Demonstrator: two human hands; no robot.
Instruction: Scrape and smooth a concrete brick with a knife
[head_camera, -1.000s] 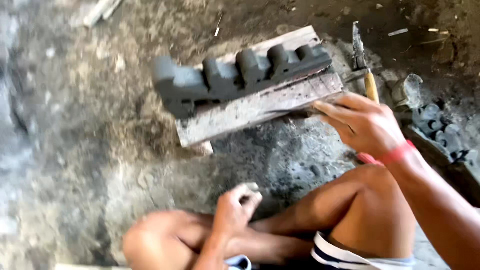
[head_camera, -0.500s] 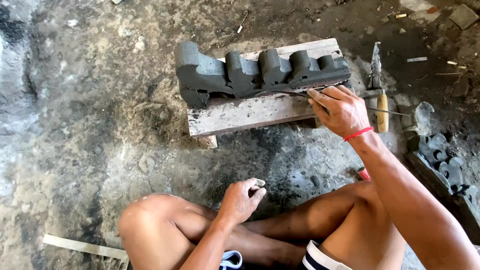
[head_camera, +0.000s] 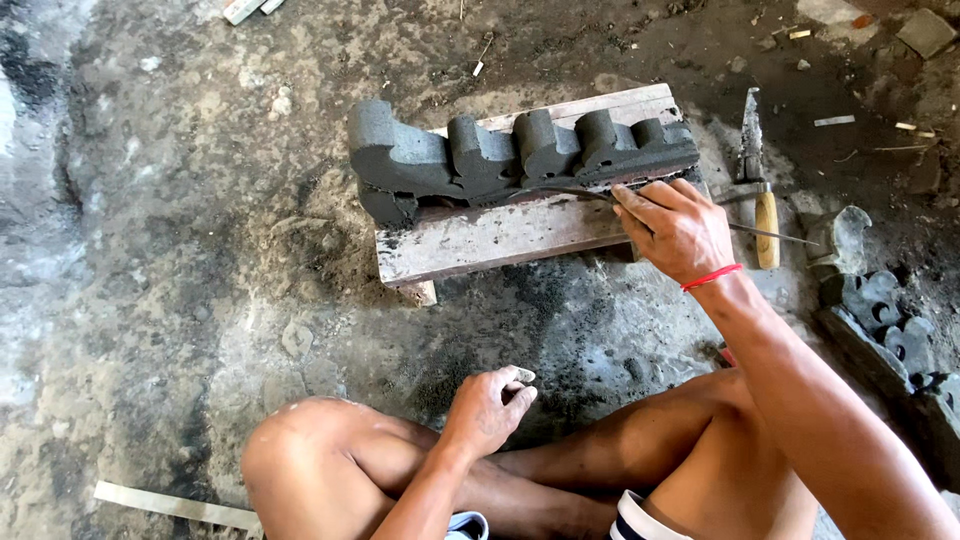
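Observation:
A dark grey moulded block (head_camera: 500, 155) with several rounded lobes lies on a wooden board (head_camera: 480, 240) on the ground. My right hand (head_camera: 675, 228), with a red band at the wrist, grips a thin metal blade (head_camera: 570, 192) and presses its tip against the block's lower front edge. My left hand (head_camera: 490, 408) rests on my bent knee, fingers curled loosely around a small pale lump.
A trowel with a wooden handle (head_camera: 758, 180) lies right of the board. More dark moulded pieces (head_camera: 880, 320) sit at the right edge. A pale flat strip (head_camera: 175, 505) lies at lower left. The ground is rough, dusty concrete with dark sand.
My right hand moved from the board's right end onto the block's front edge with the blade. The view shifted so the board sits more centred. The left hand stayed on the knee.

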